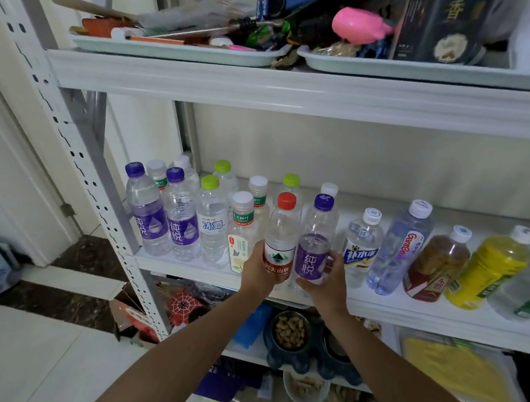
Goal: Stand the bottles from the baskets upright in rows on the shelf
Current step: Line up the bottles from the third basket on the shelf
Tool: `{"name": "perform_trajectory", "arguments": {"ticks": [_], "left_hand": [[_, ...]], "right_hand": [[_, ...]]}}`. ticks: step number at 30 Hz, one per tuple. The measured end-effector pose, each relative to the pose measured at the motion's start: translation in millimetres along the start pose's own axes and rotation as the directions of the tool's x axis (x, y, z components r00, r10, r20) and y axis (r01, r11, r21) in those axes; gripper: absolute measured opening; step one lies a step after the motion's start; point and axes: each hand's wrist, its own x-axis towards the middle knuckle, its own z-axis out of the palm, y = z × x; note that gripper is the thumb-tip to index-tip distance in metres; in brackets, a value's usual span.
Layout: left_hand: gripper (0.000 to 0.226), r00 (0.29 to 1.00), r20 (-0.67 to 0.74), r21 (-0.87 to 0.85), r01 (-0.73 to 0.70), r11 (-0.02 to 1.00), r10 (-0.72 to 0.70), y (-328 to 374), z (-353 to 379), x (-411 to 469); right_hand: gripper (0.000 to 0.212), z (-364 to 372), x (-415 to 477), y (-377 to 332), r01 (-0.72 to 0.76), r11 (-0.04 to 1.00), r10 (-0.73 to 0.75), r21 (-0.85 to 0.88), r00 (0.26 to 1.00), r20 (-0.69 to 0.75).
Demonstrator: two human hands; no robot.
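Two bare forearms reach up from the bottom edge toward a white shelf [407, 313]. The left hand [256, 271] is wrapped around a red-capped bottle [281, 234]. The right hand [330, 280] is wrapped around a purple-capped bottle [316, 233], which touches the red-capped bottle on its right side. Both are upright at the shelf's front lip; whether their bases rest on it yet cannot be told.

Left of and behind the red-capped bottle stand ten clear bottles [212, 225] in rough rows: two with purple caps, three green, five white. To its right, past the purple-capped bottle, four white-capped bottles [361, 249] stand in a single line: two clear, one brown, one yellow. Beyond those, one more clear bottle [526, 294] is cut off by the frame edge, so its pose is unclear.

The job looks well advanced, with fourteen standing and two in hand. No basket is in view, so how many remain cannot be judged.
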Motion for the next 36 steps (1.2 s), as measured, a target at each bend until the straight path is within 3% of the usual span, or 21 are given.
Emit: {"name": "perform_trajectory", "arguments": {"ticks": [9,16,25,30,36], "left_hand": [[0.064,0.998,0.043,-0.009,-0.052,0.999,0.052,-2,0,2],[0.062,0.996,0.052,-0.033,-0.077,0.997,0.078,-4,1,1],[0.083,0.994,0.108,0.006,-0.002,1.000,0.001,-15,4,2],[0.077,0.994,0.098,-0.001,0.051,0.999,-0.050,-15,8,7],[0.073,0.992,0.102,-0.010,0.072,0.997,-0.071,-16,10,12]], "right_hand": [[0.071,7,5,13,-0.026,0.992,0.030,-0.123,0.999,0.029],[0.077,10,8,16,-0.046,0.986,0.044,-0.161,0.999,-0.013],[0.079,11,8,15,-0.094,0.991,0.097,-0.095,0.995,0.023],[0.069,11,10,14,-0.177,0.983,0.181,-0.057,0.980,0.080],[0.070,13,15,16,-0.211,0.977,0.213,-0.035,0.973,0.091]]}}
